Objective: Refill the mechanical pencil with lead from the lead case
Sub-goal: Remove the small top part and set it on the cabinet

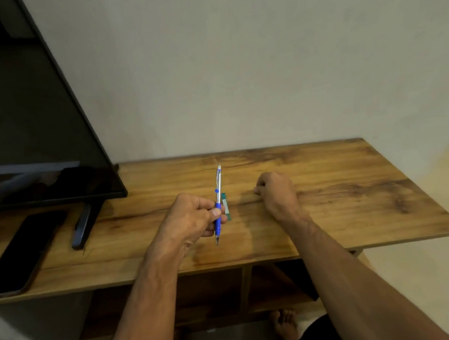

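Observation:
My left hand [192,218] grips a blue and silver mechanical pencil [218,195] by its blue grip, tip pointing toward me and the white cap end pointing away. Just behind the pencil a small green lead case [226,206] lies flat on the wooden table [344,199], partly hidden by my fingers and the pencil. My right hand [276,192] rests on the table to the right of the case, fingers curled into a loose fist. I cannot see anything held in it.
A black TV screen [21,121] stands at the left on a dark foot [85,227]. A black phone [20,254] lies flat near the left front edge. The table's front edge runs close to my forearms; bare feet show on the floor below.

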